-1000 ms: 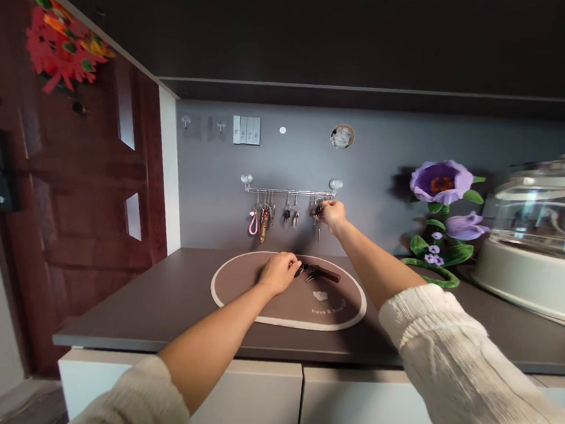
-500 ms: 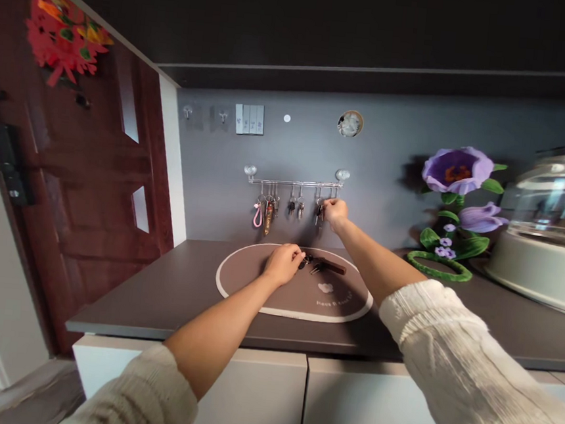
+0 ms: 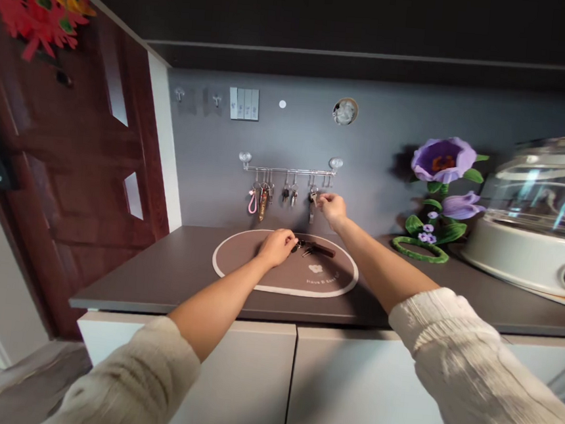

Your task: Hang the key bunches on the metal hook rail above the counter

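A clear hook rail is fixed to the grey wall, with several key bunches hanging from it. My right hand is at its right part, fingers pinched on a key of the rightmost hanging bunch. My left hand rests on the brown oval mat, its fingers closed at the edge of a bunch of keys lying there. A dark brown strap lies with that bunch. My left fingertips partly hide what they pinch.
A pink loop and a brown patterned fob hang at the rail's left. Purple fabric flowers and a white appliance stand on the right. A dark cabinet overhangs the counter.
The view has shifted slightly, so the scene sits higher and further left. A key now shows at my right fingertips, beside the hanging bunch. My left hand stays at the keys on the mat.
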Tool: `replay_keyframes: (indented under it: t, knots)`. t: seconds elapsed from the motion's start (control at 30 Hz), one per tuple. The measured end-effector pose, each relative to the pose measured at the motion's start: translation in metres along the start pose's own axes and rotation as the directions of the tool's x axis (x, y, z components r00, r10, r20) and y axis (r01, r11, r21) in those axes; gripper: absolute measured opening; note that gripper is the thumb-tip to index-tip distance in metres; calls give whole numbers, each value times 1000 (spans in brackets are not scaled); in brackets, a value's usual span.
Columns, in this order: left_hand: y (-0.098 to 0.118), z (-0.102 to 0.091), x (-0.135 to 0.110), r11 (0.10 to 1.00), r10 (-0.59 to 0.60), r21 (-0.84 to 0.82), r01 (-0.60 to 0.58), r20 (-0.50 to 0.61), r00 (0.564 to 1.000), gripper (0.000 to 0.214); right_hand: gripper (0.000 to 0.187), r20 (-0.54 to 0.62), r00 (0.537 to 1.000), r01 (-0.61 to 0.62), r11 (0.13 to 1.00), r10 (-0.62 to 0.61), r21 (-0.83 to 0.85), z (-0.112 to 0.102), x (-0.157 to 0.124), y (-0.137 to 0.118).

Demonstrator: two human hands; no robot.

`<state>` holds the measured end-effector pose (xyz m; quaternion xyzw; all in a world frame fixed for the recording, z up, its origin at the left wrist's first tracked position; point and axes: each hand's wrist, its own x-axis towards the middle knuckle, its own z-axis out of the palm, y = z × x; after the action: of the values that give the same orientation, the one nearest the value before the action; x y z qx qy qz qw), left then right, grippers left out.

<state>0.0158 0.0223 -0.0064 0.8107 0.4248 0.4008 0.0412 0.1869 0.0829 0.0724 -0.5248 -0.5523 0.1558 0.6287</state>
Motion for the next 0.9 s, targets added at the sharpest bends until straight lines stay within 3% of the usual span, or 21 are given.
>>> replay_keyframes:
  t: [0.2, 0.37, 0.47, 0.57, 0.73, 0.9]
  knots:
    - [0, -2, -1, 999, 38, 11, -38, 32, 999, 16, 11, 177, 984, 32, 999, -31, -4, -14, -46, 2]
    - [1, -4, -3, 996, 71, 46, -74, 73, 995, 16, 12, 318, 939, 192, 965, -128, -178, -27, -83, 13]
    - [1, -5, -4, 994, 88, 60, -94, 100, 991, 18, 11, 421, 895, 310, 885, -148, -348, -35, -96, 17]
    - [2, -6, -5, 991, 102, 69, -111, 117, 988, 17, 13, 541, 822, 460, 767, -178, -446, -40, -99, 21]
    - [3, -7, -5, 991, 112, 62, -122, 145, 983, 17, 27, 661, 707, 665, 556, -253, -498, -40, -93, 32]
    - [0, -5, -4, 992, 109, 56, -118, 145, 984, 16, 31, 719, 630, 755, 445, -292, -481, -37, -94, 32]
